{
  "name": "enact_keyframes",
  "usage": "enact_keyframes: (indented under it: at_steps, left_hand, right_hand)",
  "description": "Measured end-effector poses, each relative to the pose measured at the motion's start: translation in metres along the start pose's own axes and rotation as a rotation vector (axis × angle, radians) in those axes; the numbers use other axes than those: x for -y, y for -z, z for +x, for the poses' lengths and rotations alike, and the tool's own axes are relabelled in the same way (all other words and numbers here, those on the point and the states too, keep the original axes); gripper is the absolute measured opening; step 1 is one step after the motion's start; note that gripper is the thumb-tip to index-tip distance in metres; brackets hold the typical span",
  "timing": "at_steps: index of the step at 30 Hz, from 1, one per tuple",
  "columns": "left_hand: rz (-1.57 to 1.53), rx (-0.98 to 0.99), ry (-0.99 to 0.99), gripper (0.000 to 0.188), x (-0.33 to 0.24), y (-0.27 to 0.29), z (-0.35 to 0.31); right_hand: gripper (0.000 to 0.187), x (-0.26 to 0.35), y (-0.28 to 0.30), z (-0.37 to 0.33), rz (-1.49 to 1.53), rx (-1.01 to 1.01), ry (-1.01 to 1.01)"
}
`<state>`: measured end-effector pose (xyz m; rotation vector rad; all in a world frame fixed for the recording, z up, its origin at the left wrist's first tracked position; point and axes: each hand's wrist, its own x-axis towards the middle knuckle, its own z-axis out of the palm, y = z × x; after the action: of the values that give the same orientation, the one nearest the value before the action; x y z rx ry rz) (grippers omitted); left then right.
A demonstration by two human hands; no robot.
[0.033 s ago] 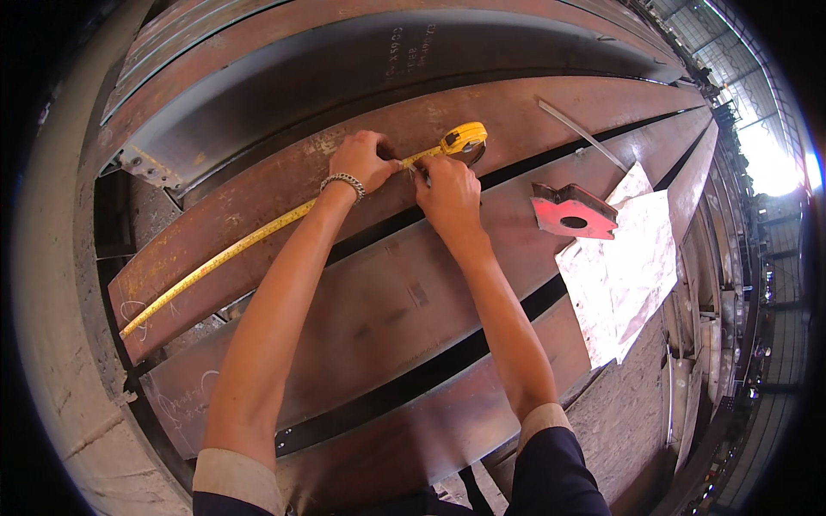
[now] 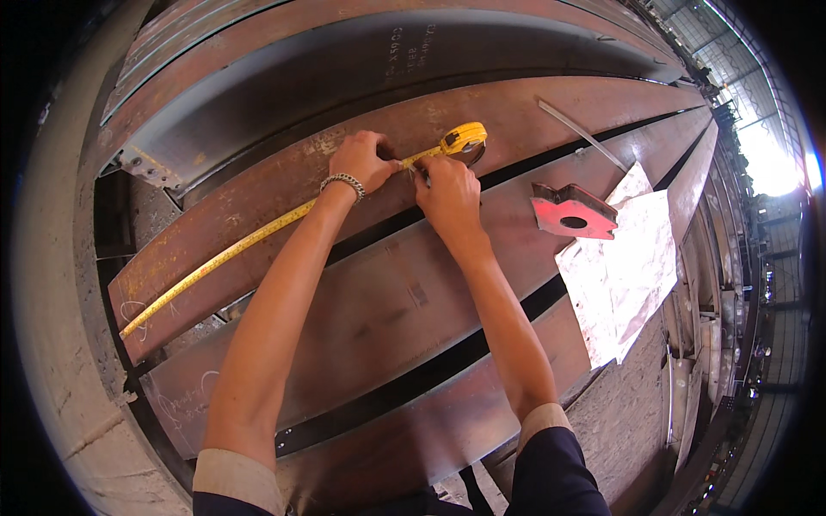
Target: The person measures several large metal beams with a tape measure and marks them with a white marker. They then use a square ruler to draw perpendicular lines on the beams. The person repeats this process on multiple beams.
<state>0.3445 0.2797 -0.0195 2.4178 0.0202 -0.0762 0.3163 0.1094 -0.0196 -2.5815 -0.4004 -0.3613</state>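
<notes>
The yellow tape blade (image 2: 228, 254) lay along a rust-brown steel beam (image 2: 292, 181), stretching from the beam's left end, beneath the left hand (image 2: 360, 162), to the yellow tape case (image 2: 465, 136) just beyond the right hand (image 2: 450, 187). The left hand, a chain bracelet (image 2: 342, 180) at its wrist, had its fingers bent, with thumb and forefinger closed together on the blade. The right hand was half curled beside the blade, near the case; its fingertips were too hidden to tell whether they gripped anything. To the right, a pink notched plate (image 2: 595, 217) with a round hole lay against white sheets (image 2: 637, 245), and a thin metal strip (image 2: 585, 136) lay farther off.
</notes>
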Motion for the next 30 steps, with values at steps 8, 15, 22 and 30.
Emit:
enact_keyframes:
  at_steps: [8, 15, 22, 30]
  left_hand:
    - [0.008, -0.028, 0.002, 0.028, -0.002, 0.002, 0.001]
    - [-0.009, 0.001, 0.026, 0.024, 0.002, -0.001, 0.005]
    - [0.005, -0.033, -0.009, 0.025, 0.005, -0.004, 0.008]
    - [0.015, -0.045, 0.017, 0.024, 0.003, -0.003, 0.005]
  right_hand:
    - [0.013, -0.002, -0.001, 0.003, -0.005, -0.047, 0.093]
    - [0.012, 0.026, 0.043, 0.013, -0.578, 0.344, -0.022]
    - [0.017, 0.019, 0.096, 0.012, -0.227, 0.174, 0.003]
    - [0.019, 0.019, 0.091, 0.006, 0.373, -0.099, -0.044]
